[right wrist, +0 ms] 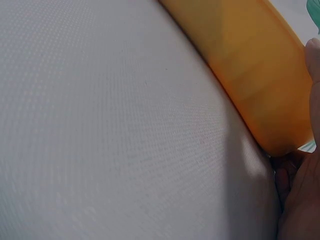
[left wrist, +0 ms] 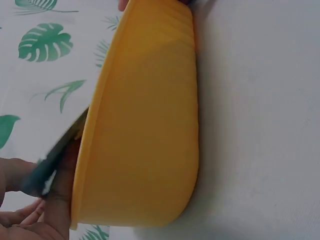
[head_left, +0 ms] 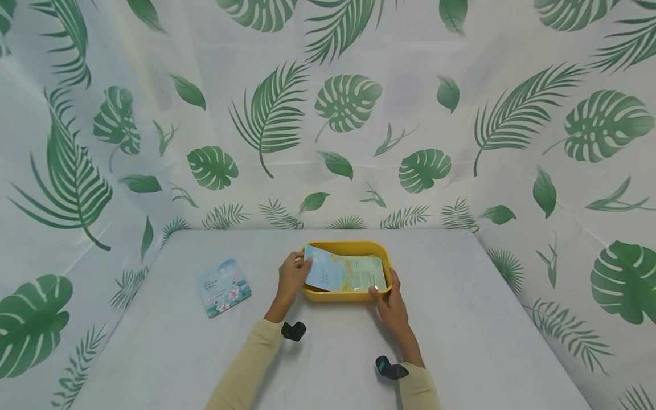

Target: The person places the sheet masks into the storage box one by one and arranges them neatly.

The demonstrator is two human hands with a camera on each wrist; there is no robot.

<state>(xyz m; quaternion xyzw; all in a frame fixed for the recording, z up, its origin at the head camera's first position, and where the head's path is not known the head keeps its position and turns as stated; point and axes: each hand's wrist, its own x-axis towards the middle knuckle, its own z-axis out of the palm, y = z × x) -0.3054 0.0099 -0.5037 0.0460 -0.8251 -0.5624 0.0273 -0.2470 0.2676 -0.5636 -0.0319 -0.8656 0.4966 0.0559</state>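
Note:
A yellow plastic basket (head_left: 348, 296) with rounded corners stands on the table. My left hand (head_left: 293, 278), at its left end, pinches the edge of a flat light blue sachet (head_left: 323, 271) between thumb and fingers. That edge is raised above the rim in the left wrist view, where the sachet (left wrist: 60, 142) slants down into the basket. Beside it, inside the basket, lies a pale green sachet (head_left: 369, 273), partly overlapped by the blue one. My right hand (head_left: 393, 307) grips the basket's front right corner, thumb at the rim and fingers around the outer wall (right wrist: 260, 75).
Another blue sachet (head_left: 225, 289) with printed pink flowers lies flat on the table, left of the basket. The white table (head_left: 338, 353) is bordered at the back and sides by white cloth (head_left: 389, 188) with green leaf prints. Each wrist wears a small black camera (head_left: 294, 331).

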